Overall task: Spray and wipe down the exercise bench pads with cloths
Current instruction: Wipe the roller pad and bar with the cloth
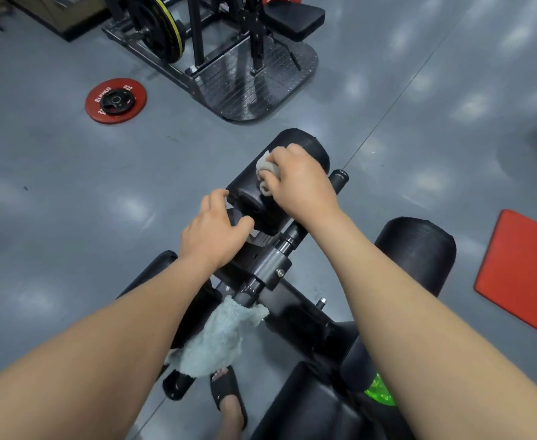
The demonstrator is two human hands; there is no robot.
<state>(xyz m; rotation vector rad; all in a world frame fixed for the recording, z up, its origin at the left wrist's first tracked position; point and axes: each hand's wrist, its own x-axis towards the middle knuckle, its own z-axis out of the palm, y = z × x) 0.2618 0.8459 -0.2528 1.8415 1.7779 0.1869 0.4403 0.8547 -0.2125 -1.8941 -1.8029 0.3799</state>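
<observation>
right hand clutches a pale cloth pressed on the far roller pad. left hand curls over the bench frame just nearer. a blue cloth drapes the near frame.

The pads are black, the small cloth off-white, the fluffy cloth pale blue-green. The floor is grey with pale blotches of light. The weight plate is red with white lettering and a black centre; the mat is red too. The platform is black and diamond-patterned.
</observation>
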